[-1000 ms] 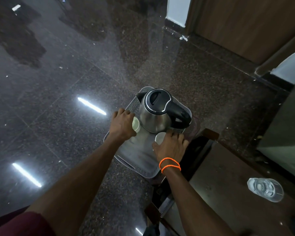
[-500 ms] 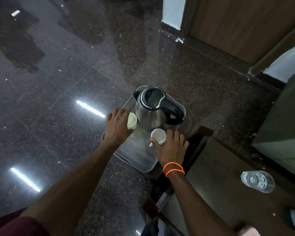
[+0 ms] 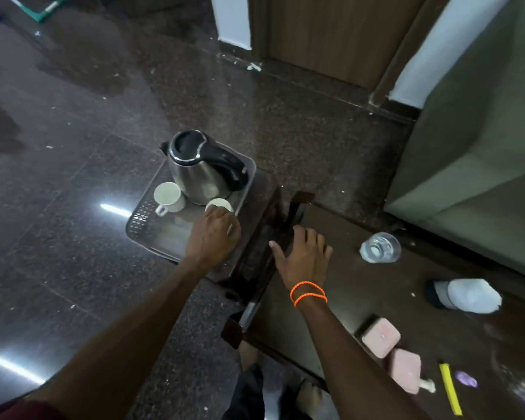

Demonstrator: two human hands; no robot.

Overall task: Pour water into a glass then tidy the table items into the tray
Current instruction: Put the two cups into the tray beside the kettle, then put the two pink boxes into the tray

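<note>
A grey tray (image 3: 140, 223) rests on a low dark stand left of the table. A steel kettle (image 3: 198, 174) with a black lid stands in it, with one white cup (image 3: 167, 195) to its left. A second white cup (image 3: 219, 204) sits in front of the kettle, partly under my left hand (image 3: 212, 239), whose fingers curl around it; a white sliver shows between them. My right hand (image 3: 303, 257), with orange bands at the wrist, lies flat with fingers spread on the table's left edge. A clear glass (image 3: 380, 247) stands on the table to its right.
On the dark table (image 3: 340, 298) lie a clear bottle (image 3: 467, 296) on its side, two pink boxes (image 3: 381, 338), a yellow strip (image 3: 451, 389) and a small purple item (image 3: 466, 382). A green sofa (image 3: 482, 177) stands at right. Polished dark floor surrounds the tray.
My left hand left the left cup and moved right onto the cup in front of the kettle. My right hand drew back from the tray to the table's edge.
</note>
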